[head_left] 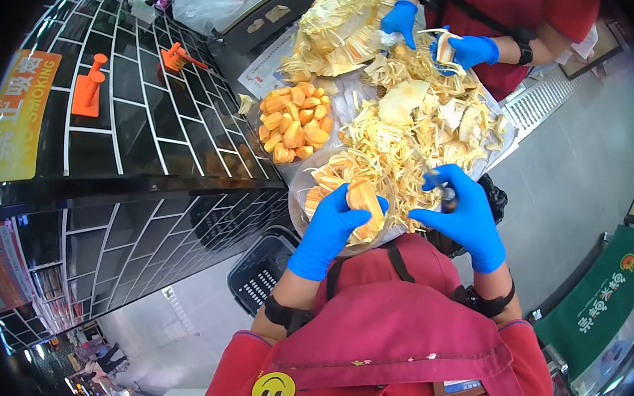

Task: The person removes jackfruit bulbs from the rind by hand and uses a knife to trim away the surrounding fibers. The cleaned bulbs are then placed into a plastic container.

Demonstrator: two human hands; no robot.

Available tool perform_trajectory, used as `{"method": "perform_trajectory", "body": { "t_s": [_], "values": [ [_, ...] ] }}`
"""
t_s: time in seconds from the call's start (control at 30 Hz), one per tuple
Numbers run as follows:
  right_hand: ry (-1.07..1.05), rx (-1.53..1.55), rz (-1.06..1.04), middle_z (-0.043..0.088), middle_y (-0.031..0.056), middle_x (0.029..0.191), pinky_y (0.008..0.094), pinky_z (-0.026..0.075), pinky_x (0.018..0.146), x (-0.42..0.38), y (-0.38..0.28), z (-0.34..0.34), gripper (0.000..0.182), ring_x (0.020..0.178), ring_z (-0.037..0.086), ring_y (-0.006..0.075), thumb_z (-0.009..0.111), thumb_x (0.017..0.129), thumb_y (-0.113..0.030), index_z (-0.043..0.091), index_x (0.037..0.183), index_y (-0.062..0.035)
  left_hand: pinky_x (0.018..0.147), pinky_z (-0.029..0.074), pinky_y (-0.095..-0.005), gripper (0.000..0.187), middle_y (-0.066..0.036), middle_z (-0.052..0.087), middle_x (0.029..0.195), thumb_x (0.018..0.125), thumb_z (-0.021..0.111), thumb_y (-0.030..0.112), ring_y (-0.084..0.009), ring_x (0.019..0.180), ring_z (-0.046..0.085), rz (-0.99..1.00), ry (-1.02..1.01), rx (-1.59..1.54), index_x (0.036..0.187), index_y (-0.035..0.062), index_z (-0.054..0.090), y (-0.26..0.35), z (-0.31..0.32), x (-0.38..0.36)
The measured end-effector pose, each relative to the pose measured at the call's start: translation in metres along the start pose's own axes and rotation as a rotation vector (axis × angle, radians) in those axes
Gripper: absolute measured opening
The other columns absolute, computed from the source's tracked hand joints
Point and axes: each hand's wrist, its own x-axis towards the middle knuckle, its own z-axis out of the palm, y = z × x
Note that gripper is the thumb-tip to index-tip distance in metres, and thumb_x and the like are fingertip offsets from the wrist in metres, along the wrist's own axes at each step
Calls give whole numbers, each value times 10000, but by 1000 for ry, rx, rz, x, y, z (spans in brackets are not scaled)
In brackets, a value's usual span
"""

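Note:
My left hand (329, 233), in a blue glove, is closed around an orange jackfruit pod (364, 202). It hovers over a clear bowl (297, 204) that holds more jackfruit pieces. To the right, my gloved right hand (466, 215) grips a small knife (448, 200) by its dark handle; its blade is hard to make out against the scraps. Beyond both hands spreads a heap of pale yellow jackfruit strands (382, 143). Another container is piled with orange jackfruit pods (293, 120) at the left of the heap.
Across the table, a co-worker's blue-gloved hands (471, 52) handle jackfruit beside a large opened section of the fruit (340, 19). A black tiled wall (133, 99) with orange hooks (89, 91) borders the left. A dark basket (258, 268) stands below the table's edge.

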Motion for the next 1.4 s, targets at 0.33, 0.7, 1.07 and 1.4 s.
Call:
{"method": "perform_trajectory", "body": {
  "t_s": [0.33, 0.7, 1.07, 1.4],
  "values": [
    [-421, -87, -26, 546, 40, 721, 252, 408, 601, 12, -5, 21, 346, 662, 519, 131, 764, 648, -204, 593, 881, -14, 886, 393, -327, 529, -126, 507, 1089, 713, 687, 117, -207, 1040, 491, 167, -3, 679, 1164, -5, 438, 1, 31, -8],
    [-114, 977, 576, 485, -2, 607, 211, 391, 501, 3, 20, 47, 196, 509, 477, 90, 641, 789, -213, 559, 846, -45, 907, 384, -315, 530, -111, 502, 1080, 760, 667, 148, -233, 1040, 498, 177, 22, 605, 1209, 10, 422, 8, 36, -5],
    [290, 187, 32, 517, 39, 763, 233, 417, 545, 9, 22, 14, 245, 622, 494, 104, 650, 781, -132, 577, 997, -42, 957, 394, -410, 579, -146, 461, 1229, 849, 568, 243, -271, 1082, 494, 39, -175, -722, 1303, -5, 308, 8, 10, 3],
    [-187, -128, -41, 603, 89, 781, 296, 466, 591, 0, -4, 40, 372, 660, 589, 209, 762, 652, -289, 600, 898, -61, 931, 400, -340, 530, -91, 457, 1221, 864, 545, 140, -207, 1088, 489, 66, -20, -380, 1313, -10, 308, -7, 13, 13]
  ]
}}
